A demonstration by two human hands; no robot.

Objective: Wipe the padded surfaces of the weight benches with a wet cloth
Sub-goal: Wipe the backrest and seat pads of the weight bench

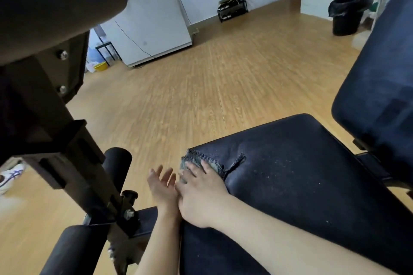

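The bench's dark padded seat fills the lower right, dotted with pale specks. Its raised back pad stands at the right edge. A grey mesh-edged cloth lies on the seat's near left corner. My right hand presses flat on the cloth, fingers spread over it. My left hand hovers palm up just off the seat's left edge, touching the right hand's side, fingers apart and holding nothing.
The bench's black metal frame with foam rollers rises on the left. Wooden floor lies beyond. A white cabinet, a low shoe rack and a black bin stand along the far wall. A sneaker rests at far left.
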